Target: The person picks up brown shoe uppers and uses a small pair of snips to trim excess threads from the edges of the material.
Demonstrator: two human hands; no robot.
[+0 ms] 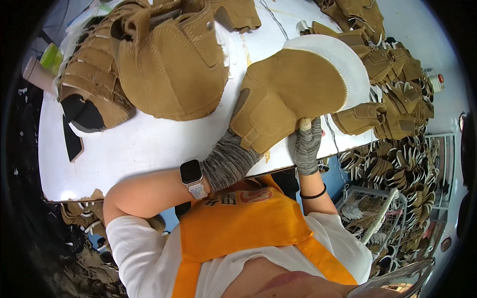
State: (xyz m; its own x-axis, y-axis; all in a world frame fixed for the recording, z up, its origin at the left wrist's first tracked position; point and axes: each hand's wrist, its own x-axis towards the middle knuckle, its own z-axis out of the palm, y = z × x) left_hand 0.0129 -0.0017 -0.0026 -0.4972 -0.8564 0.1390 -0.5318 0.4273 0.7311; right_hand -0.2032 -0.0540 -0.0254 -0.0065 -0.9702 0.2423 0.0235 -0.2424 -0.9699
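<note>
A tan suede boot upper (298, 84) with a zigzag seam joining it to a white sole lining (343, 64) is held above the white table in front of me. My left hand (229, 155), in a grey fingerless knit glove, reaches up under its shaft end; the upper covers the fingers. At the near edge of the upper is my right hand (307, 146), gloved the same way, its thumb against the suede and its other fingers mostly out of sight. A smartwatch (191, 172) sits on my left wrist.
Large stacks of tan uppers (169, 69) stand on the white table (134, 149) at the left. A dark phone-like slab (73, 141) lies near them. More uppers (397, 109) pile up at the right. Below are a wire basket (397, 203), racked shoe pieces (402, 166) and a cable (334, 134).
</note>
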